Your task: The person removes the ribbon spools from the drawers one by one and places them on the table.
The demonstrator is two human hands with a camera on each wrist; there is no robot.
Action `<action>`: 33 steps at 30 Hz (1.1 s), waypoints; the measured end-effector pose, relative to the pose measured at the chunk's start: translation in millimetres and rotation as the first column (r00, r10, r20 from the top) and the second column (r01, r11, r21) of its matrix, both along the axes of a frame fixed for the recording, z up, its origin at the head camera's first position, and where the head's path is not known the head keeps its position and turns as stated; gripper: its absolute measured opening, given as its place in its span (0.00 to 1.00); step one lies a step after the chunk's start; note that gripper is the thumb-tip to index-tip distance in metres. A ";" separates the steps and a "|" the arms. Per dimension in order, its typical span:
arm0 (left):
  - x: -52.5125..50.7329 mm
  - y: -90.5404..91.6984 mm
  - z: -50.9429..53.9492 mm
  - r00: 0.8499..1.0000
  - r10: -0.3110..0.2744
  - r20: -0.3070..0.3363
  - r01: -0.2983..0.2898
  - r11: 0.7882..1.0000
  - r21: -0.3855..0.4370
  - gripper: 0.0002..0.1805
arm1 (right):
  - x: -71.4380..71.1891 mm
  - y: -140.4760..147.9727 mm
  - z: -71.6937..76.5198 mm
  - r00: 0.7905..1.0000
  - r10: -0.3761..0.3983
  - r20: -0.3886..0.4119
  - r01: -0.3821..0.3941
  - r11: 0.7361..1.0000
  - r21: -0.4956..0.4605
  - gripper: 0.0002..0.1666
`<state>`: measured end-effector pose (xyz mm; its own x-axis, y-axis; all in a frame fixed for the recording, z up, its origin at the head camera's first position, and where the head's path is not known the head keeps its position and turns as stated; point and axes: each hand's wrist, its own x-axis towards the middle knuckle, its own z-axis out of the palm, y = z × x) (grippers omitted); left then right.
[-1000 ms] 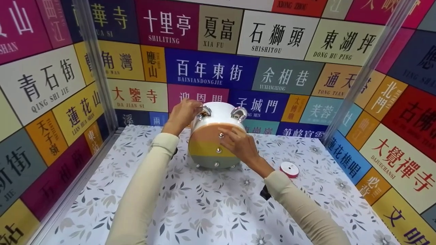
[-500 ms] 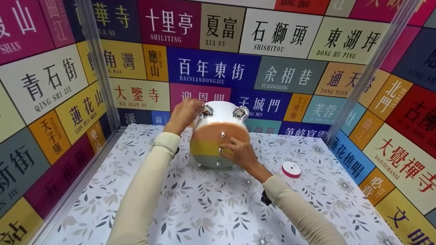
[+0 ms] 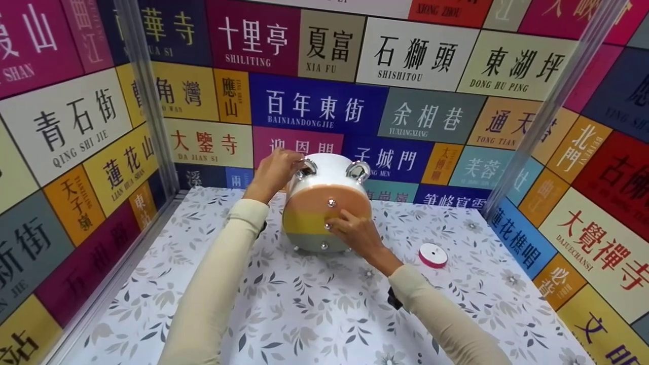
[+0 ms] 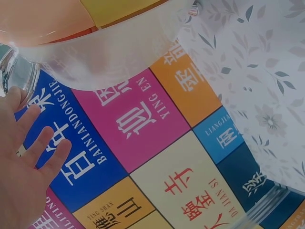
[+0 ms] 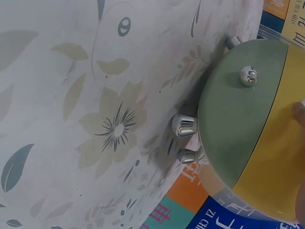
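A round storage box stands upright, with a white shell and a front in orange, yellow and green bands. Each band carries a silver knob, and two shiny ring-shaped ears top the shell. My left hand holds the left ear; in the left wrist view a fingertip lies against that ear and the other fingers are spread. With its fingertips, my right hand pinches the middle knob on the yellow band. The right wrist view shows the green band with its knob, and a fingertip at the right edge.
A white and red ribbon spool lies on the floral-patterned table, right of the box. Walls with coloured sign panels enclose the table at the back and sides, with clear corner posts.
My right hand has moved down from the top knob on the orange band to the middle knob on the yellow one. The left hand stays at the left ear.
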<state>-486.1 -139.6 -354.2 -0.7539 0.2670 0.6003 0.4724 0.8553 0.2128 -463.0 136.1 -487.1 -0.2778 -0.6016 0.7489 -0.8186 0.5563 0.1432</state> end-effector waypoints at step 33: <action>1.6 2.4 0.7 1.000 -0.010 0.015 0.010 1.000 0.012 0.10 | 67.3 19.2 8.4 0.996 0.022 -0.083 -0.015 0.996 0.091 0.09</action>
